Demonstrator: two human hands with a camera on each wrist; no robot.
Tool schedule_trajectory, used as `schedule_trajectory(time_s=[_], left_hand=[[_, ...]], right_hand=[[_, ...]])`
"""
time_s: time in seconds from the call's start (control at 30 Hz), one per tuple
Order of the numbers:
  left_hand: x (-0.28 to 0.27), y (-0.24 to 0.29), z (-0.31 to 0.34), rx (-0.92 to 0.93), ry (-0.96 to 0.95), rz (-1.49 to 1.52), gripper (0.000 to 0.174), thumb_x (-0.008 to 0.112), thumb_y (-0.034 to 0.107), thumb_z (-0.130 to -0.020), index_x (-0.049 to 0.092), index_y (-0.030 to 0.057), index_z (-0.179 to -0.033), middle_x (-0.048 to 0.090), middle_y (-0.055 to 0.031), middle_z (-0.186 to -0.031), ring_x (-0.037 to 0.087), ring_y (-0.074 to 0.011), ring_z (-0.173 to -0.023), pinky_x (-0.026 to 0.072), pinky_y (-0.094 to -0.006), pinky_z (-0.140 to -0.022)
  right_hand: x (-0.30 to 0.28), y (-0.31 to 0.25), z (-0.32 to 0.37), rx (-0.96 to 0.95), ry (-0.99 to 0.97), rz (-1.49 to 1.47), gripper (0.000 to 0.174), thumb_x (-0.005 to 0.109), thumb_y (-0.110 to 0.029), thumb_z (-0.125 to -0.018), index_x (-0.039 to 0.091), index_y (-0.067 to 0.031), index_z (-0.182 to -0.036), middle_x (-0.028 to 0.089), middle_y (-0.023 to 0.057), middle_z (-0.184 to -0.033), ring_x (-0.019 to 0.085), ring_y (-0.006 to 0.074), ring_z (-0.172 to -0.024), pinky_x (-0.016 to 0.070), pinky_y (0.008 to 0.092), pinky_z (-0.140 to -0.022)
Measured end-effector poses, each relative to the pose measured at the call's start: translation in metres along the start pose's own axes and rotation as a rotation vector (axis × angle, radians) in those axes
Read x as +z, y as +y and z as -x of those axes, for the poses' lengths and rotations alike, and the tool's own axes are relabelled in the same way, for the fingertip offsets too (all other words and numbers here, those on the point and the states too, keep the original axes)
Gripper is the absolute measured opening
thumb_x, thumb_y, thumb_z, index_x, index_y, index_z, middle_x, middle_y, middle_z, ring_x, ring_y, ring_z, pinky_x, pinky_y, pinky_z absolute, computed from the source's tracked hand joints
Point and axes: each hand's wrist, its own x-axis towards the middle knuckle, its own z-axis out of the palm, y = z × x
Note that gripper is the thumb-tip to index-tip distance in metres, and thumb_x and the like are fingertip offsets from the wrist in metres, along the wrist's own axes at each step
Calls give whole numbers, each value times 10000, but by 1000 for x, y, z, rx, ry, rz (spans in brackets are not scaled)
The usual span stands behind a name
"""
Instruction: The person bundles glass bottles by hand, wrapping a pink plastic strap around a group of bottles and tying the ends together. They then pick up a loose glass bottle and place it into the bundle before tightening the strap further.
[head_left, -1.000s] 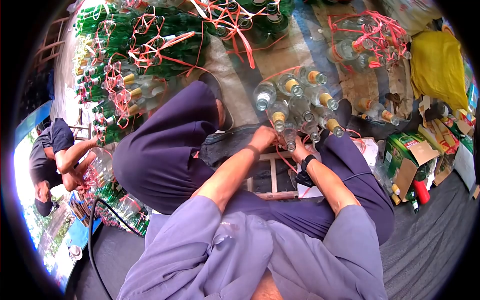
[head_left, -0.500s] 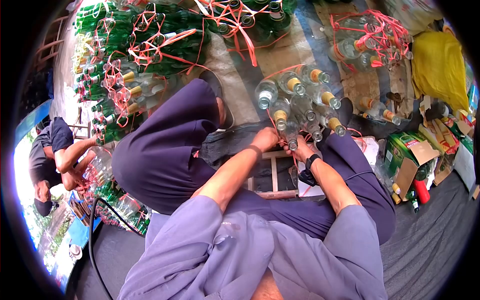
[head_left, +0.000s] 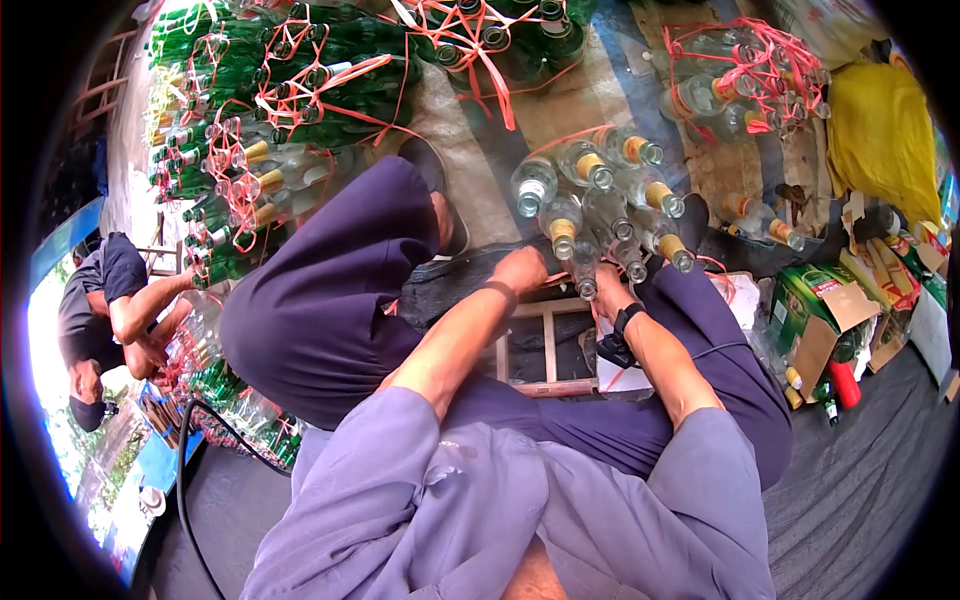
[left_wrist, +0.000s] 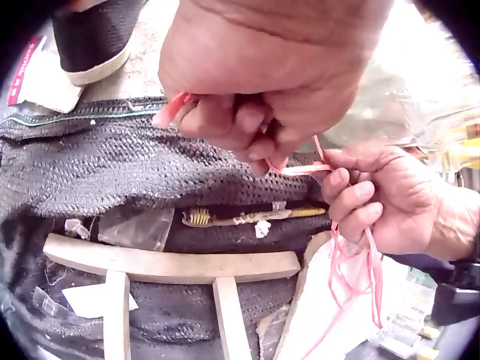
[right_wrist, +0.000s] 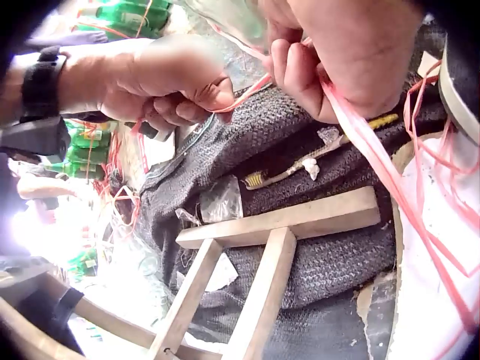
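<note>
Pink plastic twine runs taut between my two hands. My left hand curls its fingers round one end, and a short tail sticks out by its knuckles. Just to the right, my right hand pinches the twine between thumb and curled fingers. Loose loops of it hang below that hand. Both hands are at the near side of a cluster of clear glass bottles, several with yellow neck labels. A pink strand passes round the cluster's far side.
A wooden frame and a toothbrush lie on dark mesh below the hands. Tied green bottles stand at the far left, bundled clear bottles at far right. Cartons are on the right; another person sits at left.
My left hand has drawn away to the left from the right hand, widening the gap between them. The right hand stays beside the nearest bottle neck.
</note>
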Motion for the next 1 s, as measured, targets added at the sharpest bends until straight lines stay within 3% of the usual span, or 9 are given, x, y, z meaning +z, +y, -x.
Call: schedule_trajectory(time_s=[0.07, 0.2, 0.27, 0.4, 0.57, 0.7, 0.83, 0.9, 1.0], left_hand=[[-7, 4, 3, -193, 126, 49, 214, 558, 163, -799, 710, 33, -875, 680, -210, -951, 654, -373, -927, 516, -442, -823], [-14, 3, -1, -212, 186, 37, 224, 536, 152, -800, 712, 46, -888, 684, -203, -954, 652, -378, -935, 509, -452, -838], [-13, 0, -9, -247, 209, -24, 228, 532, 156, -799, 713, 55, -895, 686, -200, -938, 652, -374, -941, 506, -457, -843], [-19, 10, 1, -218, 318, 17, 230, 539, 161, -794, 714, 55, -900, 688, -203, -916, 659, -374, -914, 509, -457, -833], [-16, 14, 15, -45, 651, -215, 224, 572, 234, -799, 691, 76, -903, 674, -224, -875, 655, -394, -842, 518, -477, -740], [-3, 15, 16, -107, 482, 28, 207, 563, 231, -802, 678, 73, -870, 669, -218, -815, 655, -405, -787, 517, -512, -715], [2, 22, 20, -157, 367, 181, 262, 560, 250, -820, 674, 40, -928, 660, -257, -864, 642, -429, -849, 498, -519, -766], [4, 22, 19, -173, 277, 366, 238, 566, 202, -794, 672, 25, -912, 669, -247, -883, 652, -402, -861, 511, -474, -794], [11, 16, 8, -149, 398, 360, 245, 573, 185, -779, 673, 20, -930, 670, -247, -872, 651, -397, -891, 505, -465, -814]], right_hand=[[-4, 13, -11, -32, -10, -26, 104, 623, -170, -811, 603, -93, -745, 545, -1, -608, 465, 118, -426, 309, 276, -384], [-20, 57, -46, -168, -46, -130, 124, 631, -188, -815, 620, -84, -748, 560, -10, -626, 479, 104, -450, 322, 264, -406], [-13, 38, -31, -153, -77, -141, 92, 635, -166, -815, 629, -79, -785, 578, -5, -668, 514, 109, -507, 359, 260, -447], [-7, 28, -23, -201, -182, -359, 145, 677, -140, -831, 638, -57, -943, 656, 37, -846, 627, 149, -679, 475, 270, -570], [3, 8, -9, -66, -177, -334, 162, 621, -187, -873, 612, -63, -977, 647, 50, -809, 617, 152, -648, 460, 255, -516], [9, -14, 4, 103, -120, -304, 159, 597, -186, -889, 602, -53, -974, 635, 50, -784, 589, 133, -596, 441, 247, -457], [6, 1, -15, 120, -107, -305, 190, 552, -214, -915, 597, -37, -967, 621, 50, -758, 569, 121, -569, 431, 239, -435], [6, 6, -20, 126, -95, -277, 222, 522, -225, -929, 595, -18, -964, 611, 52, -739, 558, 119, -555, 433, 228, -430], [8, 3, -18, 152, -60, -293, 220, 520, -221, -932, 596, -16, -953, 614, 56, -739, 556, 120, -549, 436, 224, -427]])
